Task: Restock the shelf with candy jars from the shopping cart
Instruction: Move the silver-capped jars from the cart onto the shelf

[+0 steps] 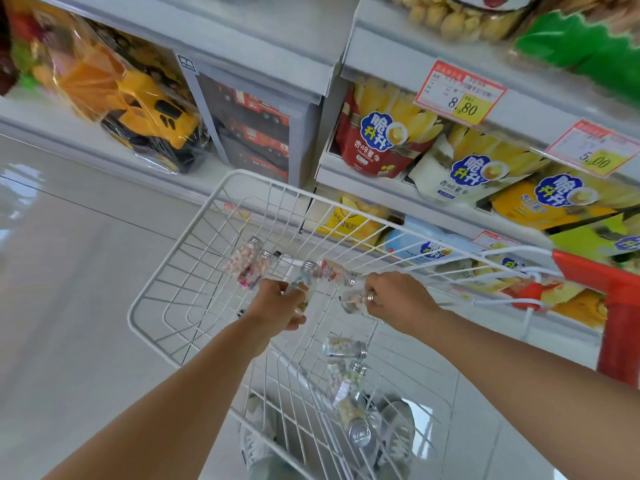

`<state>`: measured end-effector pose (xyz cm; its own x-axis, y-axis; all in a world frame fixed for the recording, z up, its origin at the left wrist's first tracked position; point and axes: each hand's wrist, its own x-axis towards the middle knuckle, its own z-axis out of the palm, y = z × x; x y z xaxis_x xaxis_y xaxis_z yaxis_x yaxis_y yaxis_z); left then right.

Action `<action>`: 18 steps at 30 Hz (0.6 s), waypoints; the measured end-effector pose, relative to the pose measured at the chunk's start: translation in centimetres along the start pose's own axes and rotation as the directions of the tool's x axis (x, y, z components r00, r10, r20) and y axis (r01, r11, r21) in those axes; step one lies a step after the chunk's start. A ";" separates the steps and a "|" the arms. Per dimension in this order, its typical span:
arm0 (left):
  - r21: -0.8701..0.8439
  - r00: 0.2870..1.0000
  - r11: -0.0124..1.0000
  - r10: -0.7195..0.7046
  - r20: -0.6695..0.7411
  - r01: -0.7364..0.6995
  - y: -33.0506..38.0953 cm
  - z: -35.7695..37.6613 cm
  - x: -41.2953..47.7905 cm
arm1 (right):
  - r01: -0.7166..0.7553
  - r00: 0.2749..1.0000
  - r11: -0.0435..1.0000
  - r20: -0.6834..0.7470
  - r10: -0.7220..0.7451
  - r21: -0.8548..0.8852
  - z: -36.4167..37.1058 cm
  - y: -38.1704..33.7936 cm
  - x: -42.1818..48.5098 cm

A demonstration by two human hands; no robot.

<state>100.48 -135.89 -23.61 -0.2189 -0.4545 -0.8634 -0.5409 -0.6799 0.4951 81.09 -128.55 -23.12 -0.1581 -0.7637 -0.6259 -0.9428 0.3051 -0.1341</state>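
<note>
Head view, looking down, frame tilted and motion-blurred. Pale glossy tiled floor fills the left side. Grey-white metal shelving runs across the top. Its left bay carries a yellow plastic toy truck in clear wrap, then stacked boxes of red toy vehicles. The white wire shopping cart basket sits mid-frame, just beside the shelving. Two clear candy jars with silver caps lie together at the basket's far left. Left hand: fingers curled round a clear jar of pale sweets, cap pointing away, held above the basket floor. Another jar with a pink label lies between the hands. Right hand: fingers curled, gripping a small clear jar at its capped end; exact finger placement blurred. Three more jars lie in the basket's near end, and their labels are unreadable. Grey shoes show through the wire. The right bay holds a red snack bag, a white snack bag and yellow bags, with red-bordered price tags on the shelf edges. A red plastic cart part is cut off at the right edge. Top-shelf goods are cropped.
</note>
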 end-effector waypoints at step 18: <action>-0.295 0.886 0.867 0.449 0.113 -0.402 15.2 -2.4 -19.9 | 0.485 0.836 0.449 -0.548 0.012 0.750 -22.0 -4.0 -13.7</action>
<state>98.62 -138.53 1.34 -0.5286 -0.6435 -0.5536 -0.1410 -0.5765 0.8048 80.62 -131.79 2.91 -0.3048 -0.9467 -0.1039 -0.2803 0.1934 -0.9402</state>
